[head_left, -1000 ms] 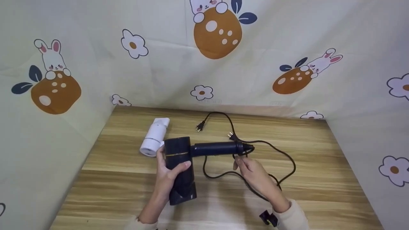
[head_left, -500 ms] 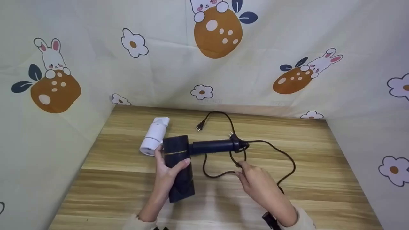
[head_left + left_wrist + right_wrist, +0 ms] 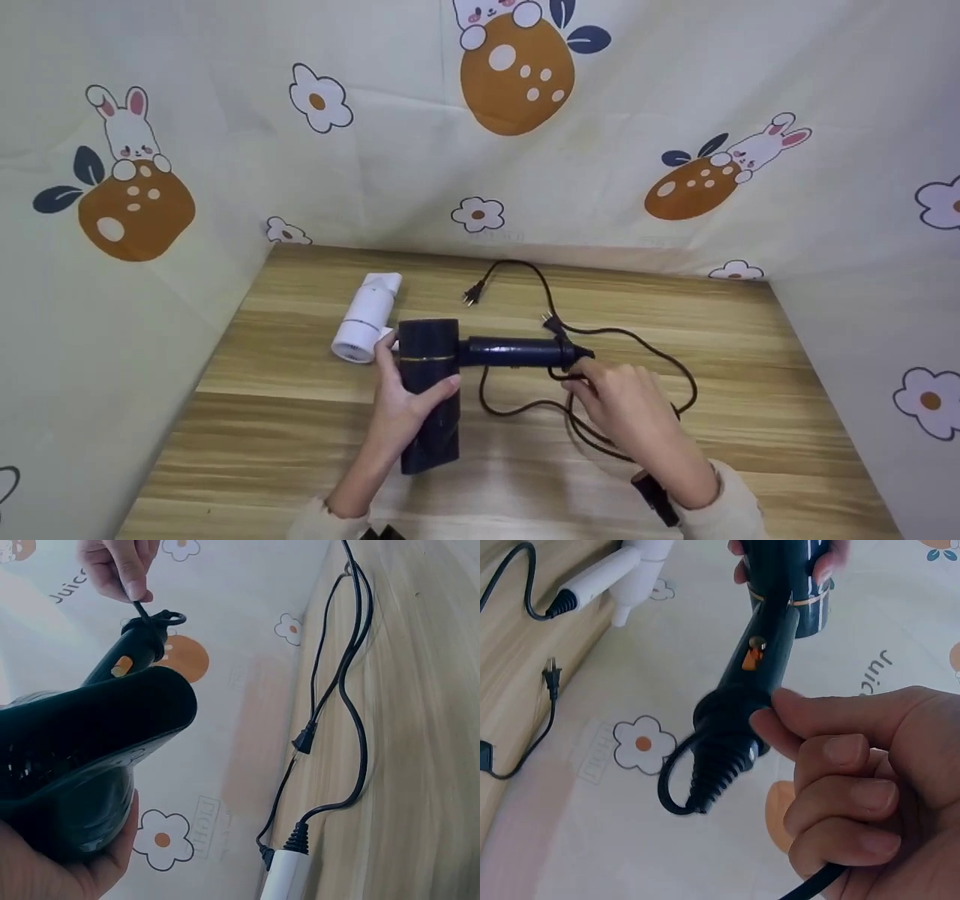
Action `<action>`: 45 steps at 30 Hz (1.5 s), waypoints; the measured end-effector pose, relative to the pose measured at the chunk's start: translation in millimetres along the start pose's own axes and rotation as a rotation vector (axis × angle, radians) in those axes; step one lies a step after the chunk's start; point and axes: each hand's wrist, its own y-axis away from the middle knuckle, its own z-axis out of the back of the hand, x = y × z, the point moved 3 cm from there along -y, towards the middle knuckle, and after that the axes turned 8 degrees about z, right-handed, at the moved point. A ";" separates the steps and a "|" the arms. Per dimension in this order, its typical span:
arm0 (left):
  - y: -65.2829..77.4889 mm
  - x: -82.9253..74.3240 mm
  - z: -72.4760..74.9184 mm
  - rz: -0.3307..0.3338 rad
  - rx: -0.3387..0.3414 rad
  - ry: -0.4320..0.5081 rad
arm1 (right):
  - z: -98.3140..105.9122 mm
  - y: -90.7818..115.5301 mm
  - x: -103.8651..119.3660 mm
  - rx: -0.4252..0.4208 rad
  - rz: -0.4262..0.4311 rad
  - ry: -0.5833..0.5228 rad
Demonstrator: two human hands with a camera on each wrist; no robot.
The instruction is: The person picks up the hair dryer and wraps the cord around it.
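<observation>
My left hand (image 3: 401, 416) grips the barrel of a dark blue hair dryer (image 3: 429, 341), its thumb across the near side. The dryer is held above the table, with the handle (image 3: 517, 352) pointing right. At the handle's end my right hand (image 3: 637, 405) pinches the black power cord, thumb and forefinger against the handle's base. A turn of power cord (image 3: 662, 784) loops round that base in the right wrist view, and more cord runs under the curled fingers. An orange switch (image 3: 754, 656) shows on the handle.
A white hair dryer (image 3: 367, 315) lies on the wooden table (image 3: 247, 420), behind my left hand. Black cords (image 3: 686, 367) curve across the table's right half. Two plugs show: one plug (image 3: 472, 294) near the back, another plug (image 3: 553, 325) behind the handle. Printed cloth (image 3: 390, 172) encloses the table.
The right hand drew the cord down below the handle, then rose back to the handle's end. My left hand keeps its grip; the dark dryer shifted slightly left, then right.
</observation>
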 end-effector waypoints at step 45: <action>7.9 -19.7 0.1 0.083 0.254 0.161 | -52.4 -10.4 -63.6 -0.076 -0.196 -1.297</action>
